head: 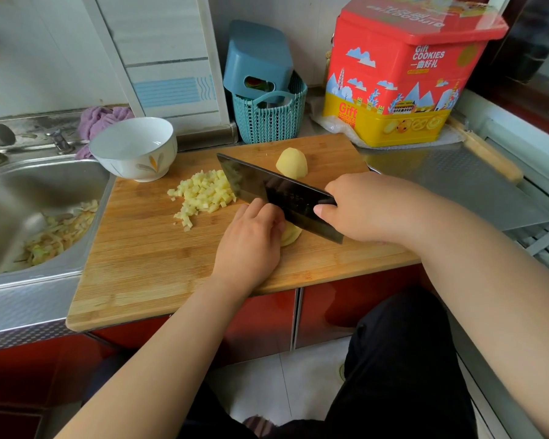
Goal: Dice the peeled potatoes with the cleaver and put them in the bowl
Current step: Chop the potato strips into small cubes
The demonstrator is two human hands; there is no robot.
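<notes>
On the bamboo cutting board (146, 267) my left hand (251, 239) covers a piece of peeled potato (290, 235) and holds it down with curled fingers. My right hand (362, 207) grips the handle of the dark cleaver (276, 193), whose blade stands across the potato piece beside my left fingers. A pile of small potato dice (203, 194) lies left of the blade. Another peeled potato half (291, 163) stands behind the cleaver. The white bowl (133, 148) sits at the board's far left corner and looks empty.
A steel sink (29, 201) with vegetable peelings lies left of the board. Behind the board stand a teal woven basket (268, 117) and a red and yellow cookie tin (403, 74). A steel counter (457, 182) stretches to the right. A purple cloth (100, 120) lies behind the bowl.
</notes>
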